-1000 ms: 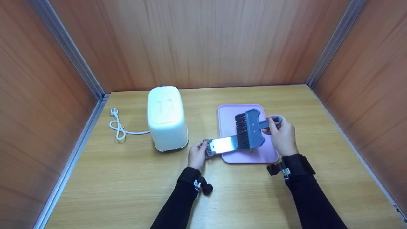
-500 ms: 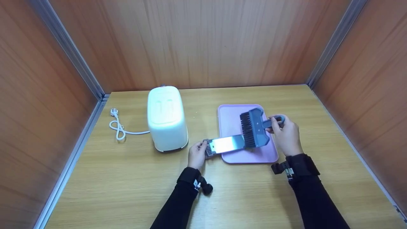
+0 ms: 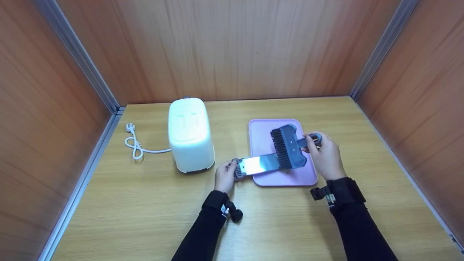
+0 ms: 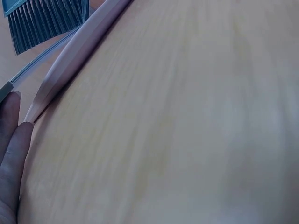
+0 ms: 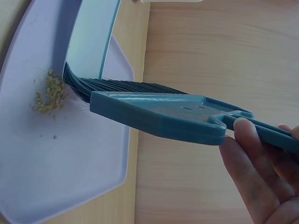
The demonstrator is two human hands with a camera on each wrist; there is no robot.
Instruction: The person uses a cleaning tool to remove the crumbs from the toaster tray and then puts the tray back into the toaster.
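My left hand [image 3: 224,176] grips the grey ribbed end of a narrow metal crumb tray [image 3: 255,165]. Its far end reaches over a purple tray [image 3: 261,125]. In my right hand [image 3: 327,157] is the looped handle of a blue-grey brush [image 3: 293,146], pinched between thumb and fingers. Dark bristles [image 5: 126,86] press and bend against the crumb tray's far end in the right wrist view. Below that end, yellowish crumbs [image 5: 50,93] lie in a small heap on the purple tray. Only fingers of my left hand [image 4: 13,154] show in the left wrist view.
A white toaster-like appliance [image 3: 190,137] stands left of my left hand. Its white cord [image 3: 137,146], with a plug, lies coiled to the left. Wood-grain panels [image 3: 235,50] enclose the table [image 3: 152,217] at the back and both sides.
The brush has swung to the right along the crumb tray, then slightly back to the left, its bristles staying at the tray's far end. My left hand has held still.
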